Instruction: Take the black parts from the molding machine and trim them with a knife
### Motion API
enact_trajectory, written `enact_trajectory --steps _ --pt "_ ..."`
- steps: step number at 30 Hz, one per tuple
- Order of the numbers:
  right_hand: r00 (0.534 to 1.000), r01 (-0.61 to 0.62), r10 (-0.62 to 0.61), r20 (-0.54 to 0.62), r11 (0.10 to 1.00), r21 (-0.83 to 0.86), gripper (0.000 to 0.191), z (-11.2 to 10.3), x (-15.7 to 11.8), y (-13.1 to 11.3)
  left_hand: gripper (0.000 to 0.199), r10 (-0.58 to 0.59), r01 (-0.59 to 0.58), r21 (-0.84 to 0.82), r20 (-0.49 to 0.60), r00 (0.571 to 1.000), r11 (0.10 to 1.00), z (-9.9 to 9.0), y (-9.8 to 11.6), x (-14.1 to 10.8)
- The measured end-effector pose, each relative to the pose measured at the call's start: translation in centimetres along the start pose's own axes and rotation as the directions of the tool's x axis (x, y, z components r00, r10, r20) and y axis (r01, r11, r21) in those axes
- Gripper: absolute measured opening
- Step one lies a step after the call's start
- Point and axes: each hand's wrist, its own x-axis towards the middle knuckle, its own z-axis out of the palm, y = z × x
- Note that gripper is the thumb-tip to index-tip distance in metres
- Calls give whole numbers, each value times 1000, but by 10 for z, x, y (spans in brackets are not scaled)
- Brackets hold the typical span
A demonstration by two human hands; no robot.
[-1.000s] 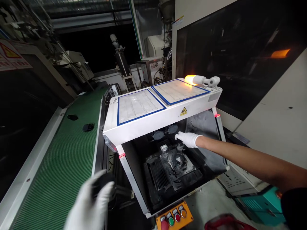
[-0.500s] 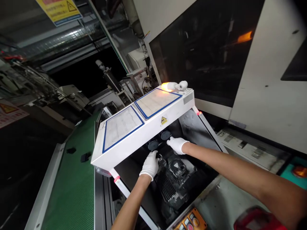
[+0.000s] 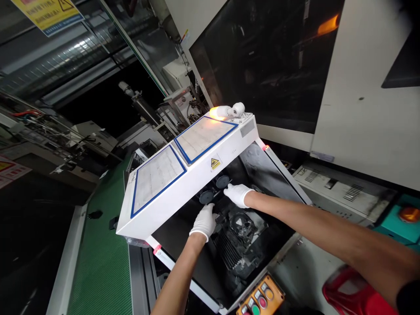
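Both gloved hands reach into the open machine, well inside its dark bay and apart from each other. The left hand [image 3: 204, 223] comes up from the near side, its fingers bent over dark parts just below the nearer of two round black suction cups [image 3: 206, 197]. Whether it grips anything cannot be told. The right hand [image 3: 237, 195] comes in from the right, fingers stretched out flat and closed on nothing, just beside the farther cup [image 3: 222, 181].

The cups hang side by side just under the front edge of the raised white cover [image 3: 197, 192], which tilts above the bay. Its top carries two blue-taped sheets [image 3: 155, 183] and a yellow warning label [image 3: 215, 163], with a lit amber lamp [image 3: 223, 112] at its far corner.

Below the hands, a finned heat sink [image 3: 228, 249] and a round housing [image 3: 241, 225] sit in the dusty bay. An orange button box [image 3: 260, 295] is fixed at the bay's near edge. A green conveyor [image 3: 101, 271] runs along the left side, with a small black piece [image 3: 95, 214] on it. Something red [image 3: 348, 291] sits at the lower right.
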Motion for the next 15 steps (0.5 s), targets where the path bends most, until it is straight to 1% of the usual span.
enact_trajectory --steps 7,15 --pt "1000 7 -7 -22 1000 15 43 2 0 1 44 18 -19 78 10 1000 997 6 3 1" --pt "999 6 -6 -38 1000 -5 37 2 -2 2 51 7 -3 173 -20 1000 985 17 9 1"
